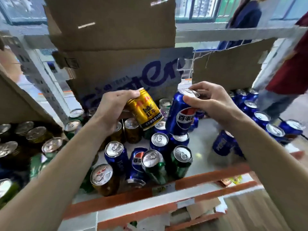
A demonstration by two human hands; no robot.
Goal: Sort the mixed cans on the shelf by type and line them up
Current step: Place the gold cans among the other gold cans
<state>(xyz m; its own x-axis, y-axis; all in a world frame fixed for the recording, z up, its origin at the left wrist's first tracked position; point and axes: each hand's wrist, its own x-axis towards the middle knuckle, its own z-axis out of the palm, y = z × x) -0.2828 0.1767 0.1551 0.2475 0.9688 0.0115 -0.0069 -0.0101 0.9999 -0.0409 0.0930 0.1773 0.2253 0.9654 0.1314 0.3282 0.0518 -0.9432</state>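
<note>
Gold can point(144, 112) in my left hand point(110, 109), blue can point(180, 114) in my right hand point(211, 104), fingers point(191, 99) gripping both, above the shelf point(205, 130), before the cardboard box point(125, 72). Right of box: blue row point(260, 117) forming. Below it: mixed cluster point(150, 157) unsorted. Roughly midway.

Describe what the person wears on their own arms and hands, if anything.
Nothing worn shows. The left hand and right hand are bare: no gloves, rings, watch or bracelet. The left forearm and right forearm are uncovered to the frame edge; no sleeve in view.
</note>
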